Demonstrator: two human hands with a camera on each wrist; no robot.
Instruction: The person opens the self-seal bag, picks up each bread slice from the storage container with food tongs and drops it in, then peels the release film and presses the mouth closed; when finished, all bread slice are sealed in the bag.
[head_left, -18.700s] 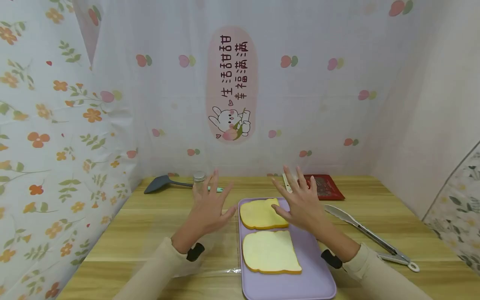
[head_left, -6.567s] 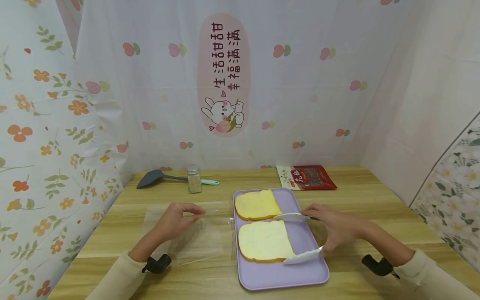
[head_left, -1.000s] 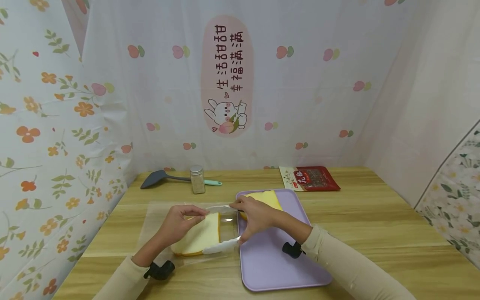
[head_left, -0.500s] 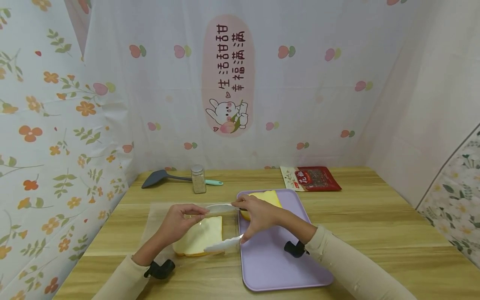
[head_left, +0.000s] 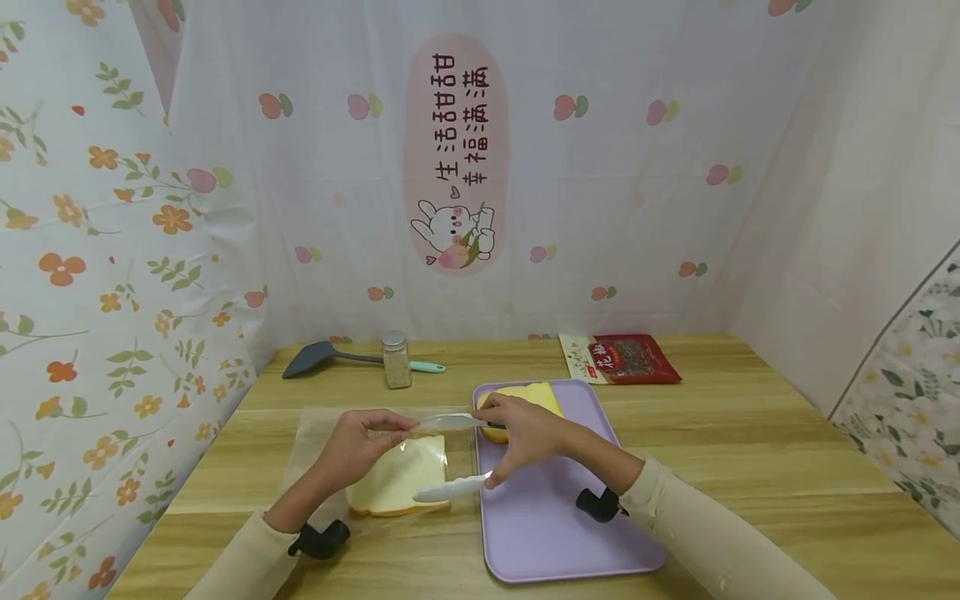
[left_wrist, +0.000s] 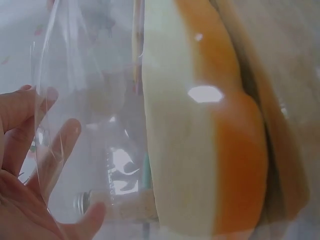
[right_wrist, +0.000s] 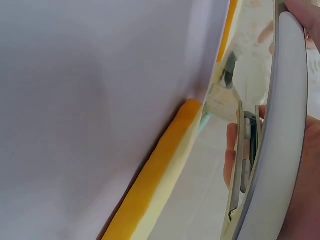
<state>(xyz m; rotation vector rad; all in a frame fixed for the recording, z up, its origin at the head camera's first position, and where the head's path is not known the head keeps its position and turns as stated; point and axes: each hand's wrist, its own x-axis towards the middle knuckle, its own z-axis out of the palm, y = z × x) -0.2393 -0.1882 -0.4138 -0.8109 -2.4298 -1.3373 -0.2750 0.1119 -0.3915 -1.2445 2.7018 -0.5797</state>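
Nearest the person, the purple tray (head_left: pixel 570 533) lay on the surface (head_left: pixel 750 433), its near half now bare; 6.6 seconds earlier, the bread slice (head_left: pixel 408 471) had been there. That slice now lay flat inside the clear bag (head_left: pixel 463 454), left of the tray. The left hand (head_left: pixel 356 450) pinched the bag's upper layer between thumb and fingers, much as half a second before. The right hand (head_left: pixel 528 429) gripped the tongs (head_left: pixel 453 490), fingers on the far arm and thumb on the near one, and had drawn slightly rightward since then, taking the tips back with it.

The tongs' tips pointed left, arms spread, their long axis running left to right; the near arm crossed in front of the slice's near right corner, contact unclear. The bag's long axis ran the same way, its mouth facing the tray.

Beyond, a second slice (head_left: pixel 542 398) lay at the tray's far end, then a jar (head_left: pixel 397 367), a spatula (head_left: pixel 307 360) behind it, a red packet (head_left: pixel 633 358) and a printed curtain (head_left: pixel 637 233).
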